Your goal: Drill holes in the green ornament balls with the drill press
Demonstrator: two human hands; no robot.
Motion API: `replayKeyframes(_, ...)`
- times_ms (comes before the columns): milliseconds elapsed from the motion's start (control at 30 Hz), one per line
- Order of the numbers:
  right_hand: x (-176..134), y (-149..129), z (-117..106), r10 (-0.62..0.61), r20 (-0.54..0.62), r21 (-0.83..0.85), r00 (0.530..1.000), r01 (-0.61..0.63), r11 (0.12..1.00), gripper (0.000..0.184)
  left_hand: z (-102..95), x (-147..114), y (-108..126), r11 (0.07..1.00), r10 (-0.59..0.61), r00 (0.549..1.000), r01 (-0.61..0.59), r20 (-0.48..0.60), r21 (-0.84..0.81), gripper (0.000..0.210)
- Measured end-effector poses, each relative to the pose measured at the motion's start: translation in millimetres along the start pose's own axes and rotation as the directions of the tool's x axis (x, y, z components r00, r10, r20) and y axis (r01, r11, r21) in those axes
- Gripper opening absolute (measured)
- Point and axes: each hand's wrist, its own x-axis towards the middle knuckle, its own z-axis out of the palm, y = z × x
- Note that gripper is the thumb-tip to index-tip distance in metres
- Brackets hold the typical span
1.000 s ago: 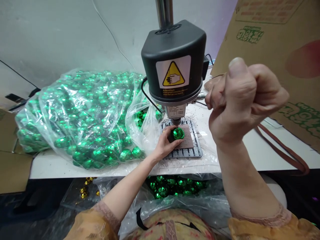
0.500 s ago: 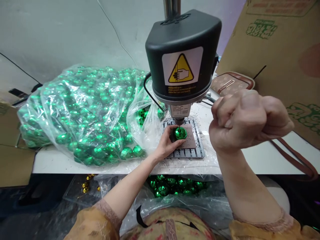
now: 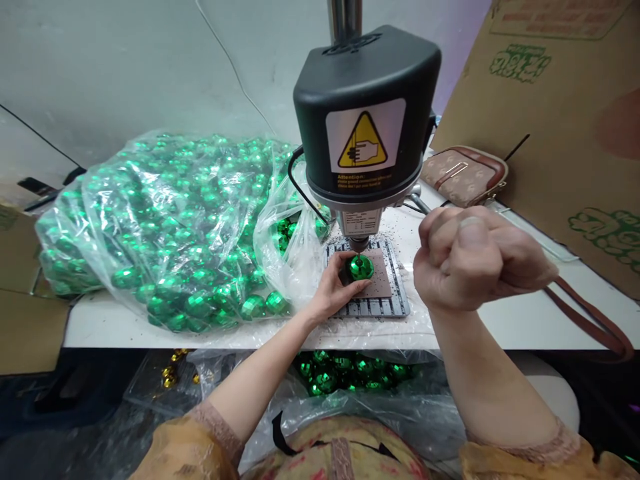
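Note:
A faceted green ball [image 3: 361, 267] sits under the bit of a black bench drill press [image 3: 367, 120]. My left hand [image 3: 336, 285] holds the ball from its left side, thumb and fingers around it. The ball rests on a brown pad [image 3: 382, 285] laid over the slotted metal base [image 3: 403, 303]. The thin drill bit [image 3: 359, 256] comes down to the top of the ball. To the right, my right hand [image 3: 473, 257] is closed in a fist around the drill press lever [image 3: 417, 198], whose grip is hidden by the fingers.
A big clear plastic bag [image 3: 170, 227] full of green balls lies left of the drill. More green balls [image 3: 345, 370] sit in plastic below the table edge. A patterned purse [image 3: 465, 175] and a cardboard box [image 3: 560, 127] stand at right. Dark shavings dot the white table [image 3: 520, 320].
My right hand has come down and slightly left, uncovering more of the purse. My left hand and the ball stay in place.

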Motion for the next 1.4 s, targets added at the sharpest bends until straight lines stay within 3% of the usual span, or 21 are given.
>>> replayKeyframes(233, -11, 3, -11, -0.024, 0.072, 0.027, 0.997, 0.022, 0.999, 0.045, 0.8, 0, 0, 0.999, 0.026, 1.0, -0.025, -0.017, 0.025, 0.062)
replayKeyframes(367, -12, 0, -8, -0.001, 0.032, 0.02, 0.999, 0.0, 1.0, 0.049, 0.3, 0, -2, 0.998, 0.034, 0.999, -0.034, -0.016, 0.045, 0.062)
replayKeyframes(467, 5, -7, 6, 0.087, -0.048, -0.016, 0.995, -0.087, 0.996, 0.048, 2.0, 2, -1, 0.997, 0.058, 0.998, -0.056, -0.031, 0.06, 0.061)
replayKeyframes(533, 22, -12, 15, 0.217, -0.07, -0.064, 0.974, -0.222, 0.973, 0.048, 4.3, 2, 4, 0.991, 0.076, 0.995, -0.067, -0.07, 0.119, 0.058)
replayKeyframes(600, 36, -15, 20, 0.273, -0.049, -0.09, 0.961, -0.277, 0.957, 0.048, 5.9, -5, 10, 0.963, 0.132, 0.978, -0.088, -0.161, 0.253, 0.052)
replayKeyframes(667, 45, -16, 23, 0.321, -0.043, -0.118, 0.946, -0.323, 0.939, 0.048, 4.5, -23, 15, 0.901, 0.263, 0.933, -0.146, -0.247, 0.408, 0.047)
replayKeyframes(733, 47, -16, 25, 0.335, -0.055, -0.135, 0.941, -0.339, 0.931, 0.046, -1.0, -52, 13, 0.816, 0.411, 0.891, -0.267, -0.191, 0.512, 0.048)
replayKeyframes(800, 47, -15, 26, 0.317, -0.074, -0.12, 0.945, -0.324, 0.938, 0.044, -9.6, -90, 4, 0.736, 0.469, 0.881, -0.429, 0.062, 0.523, 0.049)
replayKeyframes(867, 45, -14, 29, 0.288, -0.091, -0.086, 0.953, -0.296, 0.951, 0.041, -19.0, -130, -10, 0.701, 0.335, 0.85, -0.513, 0.407, 0.495, 0.043)
replayKeyframes(933, 45, -12, 30, 0.265, -0.097, -0.062, 0.959, -0.272, 0.96, 0.04, -26.9, -164, -24, 0.698, 0.026, 0.804, -0.44, 0.593, 0.566, 0.036)
replayKeyframes(1000, 45, -10, 31, 0.264, -0.095, -0.052, 0.96, -0.27, 0.961, 0.039, -32.9, -188, -38, 0.628, -0.31, 0.792, -0.245, 0.526, 0.739, 0.041)
replayKeyframes(1067, 46, -9, 30, 0.265, -0.092, -0.035, 0.96, -0.269, 0.963, 0.039, -37.7, -198, -48, 0.487, -0.526, 0.789, -0.025, 0.316, 0.873, 0.054)
replayKeyframes(1100, 46, -8, 29, 0.259, -0.092, -0.021, 0.962, -0.262, 0.965, 0.039, -40.0, -199, -53, 0.436, -0.571, 0.791, 0.064, 0.221, 0.898, 0.058)
replayKeyframes(1167, 46, -7, 26, 0.249, -0.073, -0.001, 0.966, -0.25, 0.968, 0.039, -44.4, -195, -61, 0.46, -0.56, 0.82, 0.19, 0.117, 0.868, 0.06)
replayKeyframes(1267, 44, -5, 22, 0.272, -0.058, -0.001, 0.961, -0.272, 0.962, 0.041, -49.9, -185, -69, 0.619, -0.462, 0.882, 0.244, 0.094, 0.747, 0.049)
replayKeyframes(1333, 43, -3, 21, 0.287, -0.066, 0.017, 0.956, -0.287, 0.958, 0.042, -52.1, -180, -66, 0.656, -0.434, 0.896, 0.241, 0.097, 0.716, 0.042)
replayKeyframes(1400, 42, -1, 20, 0.291, -0.073, 0.04, 0.954, -0.289, 0.956, 0.042, -54.2, -176, -47, 0.662, -0.42, 0.902, 0.228, 0.102, 0.714, 0.037)
